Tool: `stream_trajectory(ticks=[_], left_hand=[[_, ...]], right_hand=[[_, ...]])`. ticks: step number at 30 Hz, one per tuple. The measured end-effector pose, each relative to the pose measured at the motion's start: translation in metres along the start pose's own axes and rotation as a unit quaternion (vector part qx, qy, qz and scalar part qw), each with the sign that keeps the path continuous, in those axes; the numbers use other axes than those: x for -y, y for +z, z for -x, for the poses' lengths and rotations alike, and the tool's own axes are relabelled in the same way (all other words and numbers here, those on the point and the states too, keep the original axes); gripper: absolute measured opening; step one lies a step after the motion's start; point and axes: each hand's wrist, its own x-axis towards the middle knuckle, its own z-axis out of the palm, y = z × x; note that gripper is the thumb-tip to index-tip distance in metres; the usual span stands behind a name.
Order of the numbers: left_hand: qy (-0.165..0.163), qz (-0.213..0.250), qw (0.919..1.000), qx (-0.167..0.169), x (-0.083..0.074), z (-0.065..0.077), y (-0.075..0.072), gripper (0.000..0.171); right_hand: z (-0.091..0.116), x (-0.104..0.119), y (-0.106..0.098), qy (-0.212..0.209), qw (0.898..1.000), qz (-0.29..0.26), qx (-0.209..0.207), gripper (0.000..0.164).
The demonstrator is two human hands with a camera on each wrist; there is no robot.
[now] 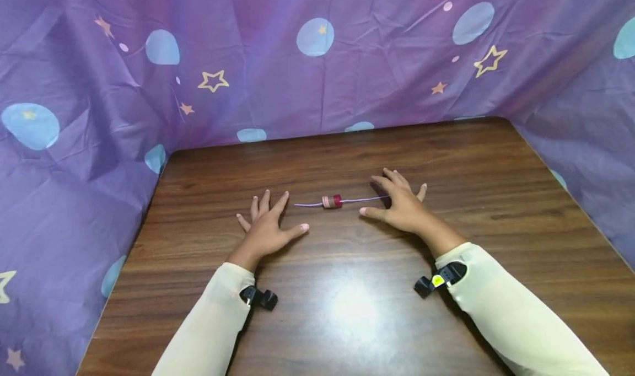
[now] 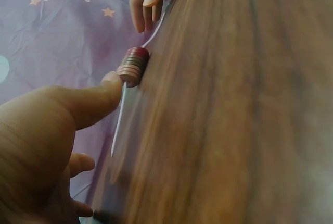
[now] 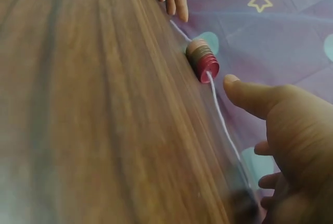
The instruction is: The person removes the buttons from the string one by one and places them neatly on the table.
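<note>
A short stack of round discs (image 1: pixel 332 201), red at one end and brown to pale pink at the other, lies on its side mid-table. Through its middle runs a thin pale purple string (image 1: pixel 364 199), which sticks out on both sides. My left hand (image 1: pixel 265 230), fingers spread, is just left of the string's free end and holds nothing. On the other side, my right hand (image 1: pixel 401 204) spreads over the string's right end, hiding its tip. In the right wrist view the red end disc (image 3: pixel 209 73) faces my thumb, with a gap between them.
The brown wooden table (image 1: pixel 307 172) has rounded far corners. A purple curtain (image 1: pixel 278 50) with stars and planets hangs behind it and along both sides. Black wrist cameras (image 1: pixel 260 297) sit on both pale sleeves, and a bright reflection shows on the near tabletop.
</note>
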Motion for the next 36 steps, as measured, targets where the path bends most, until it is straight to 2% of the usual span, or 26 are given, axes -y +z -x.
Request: stream_trajectory(ticks=[10,16,27,36], left_hand=[[-0.017,-0.015,0.9997,0.006,-0.009,-0.014,0.002,0.092],[-0.019,-0.016,0.9997,0.005,-0.014,-0.019,0.007,0.086],[0.02,0.017,0.9985,-0.047,-0.022,-0.032,0.016,0.064],[0.003,0.029,0.9973,-0.067,-0.031,-0.041,0.021,0.048]], right_hand=[[-0.015,0.011,0.008,-0.011,0.999,-0.024,-0.02,0.09],[-0.022,0.011,0.013,-0.011,1.0,-0.021,-0.006,0.085],[-0.024,0.023,0.016,-0.031,0.999,-0.012,0.013,0.068],[-0.029,0.032,0.02,-0.041,0.999,-0.005,0.014,0.052]])
